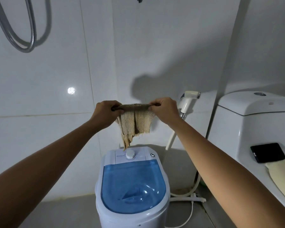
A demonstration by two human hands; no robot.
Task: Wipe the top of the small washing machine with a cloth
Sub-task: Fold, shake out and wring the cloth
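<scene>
A small white washing machine (109, 216) stands on the floor below me, with a translucent blue lid (132, 183) and a white dial (130, 154) on its back panel. High above it hangs a frayed beige cloth (135, 124), stretched along its top edge between both hands. My left hand (105, 112) grips the cloth's left corner and my right hand (163, 109) grips the right corner. The cloth's ragged lower tip dangles just above the dial; I cannot tell if it touches.
A white toilet (253, 129) stands at the right, with a black phone (267, 152) and a pale cushion (281, 176) on its lid. A bidet sprayer (187, 101) and hose hang on the tiled wall behind. A metal shower hose (31, 30) loops at upper left.
</scene>
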